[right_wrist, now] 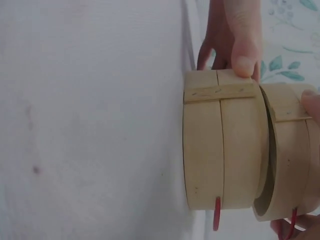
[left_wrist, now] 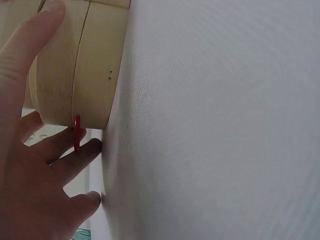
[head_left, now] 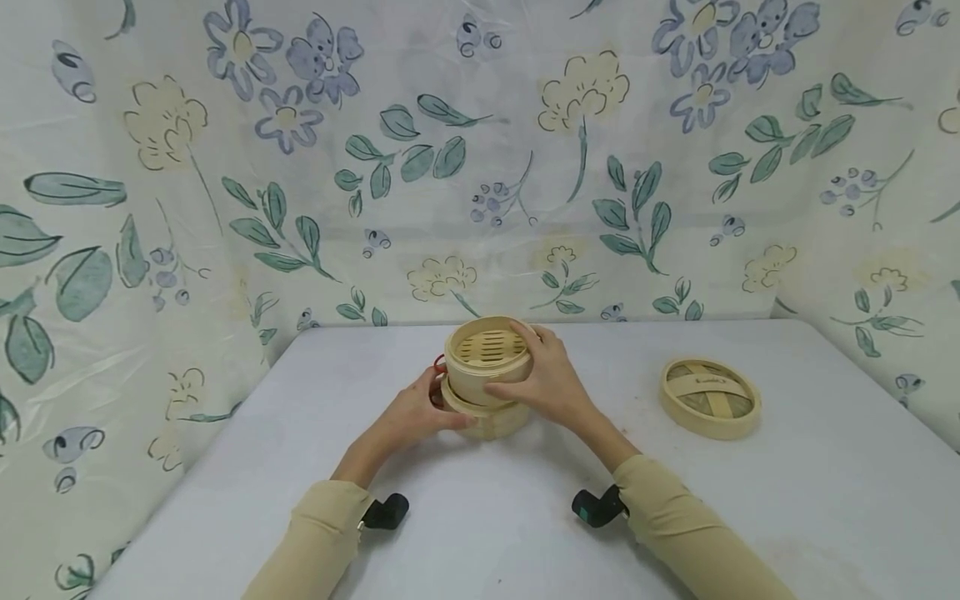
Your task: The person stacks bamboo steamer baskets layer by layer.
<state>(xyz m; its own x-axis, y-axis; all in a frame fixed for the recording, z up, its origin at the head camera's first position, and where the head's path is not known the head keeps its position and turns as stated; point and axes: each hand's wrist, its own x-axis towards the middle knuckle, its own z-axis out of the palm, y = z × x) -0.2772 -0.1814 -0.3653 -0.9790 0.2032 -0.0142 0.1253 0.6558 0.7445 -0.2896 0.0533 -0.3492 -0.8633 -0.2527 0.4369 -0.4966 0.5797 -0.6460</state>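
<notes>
Two round bamboo steamer baskets are stacked at the middle of the table in the head view. My left hand (head_left: 408, 414) holds the lower steamer basket (head_left: 491, 423), thumb on its near wall, fingers around its left side. With my right hand (head_left: 555, 375) I grip the upper steamer basket (head_left: 468, 385) by its right side, thumb in front and fingers at the rim. The upper basket sits tilted over the lower one, and a wedge-shaped gap shows between them in the right wrist view. A red loop (left_wrist: 77, 132) hangs from the lower basket beside my left fingers.
A bamboo steamer lid (head_left: 710, 398) with a pale band across it lies on the white table (head_left: 495, 517) to the right. Behind the table hangs a floral cloth (head_left: 517, 167). Black wrist cameras (head_left: 386, 511) show under both sleeves.
</notes>
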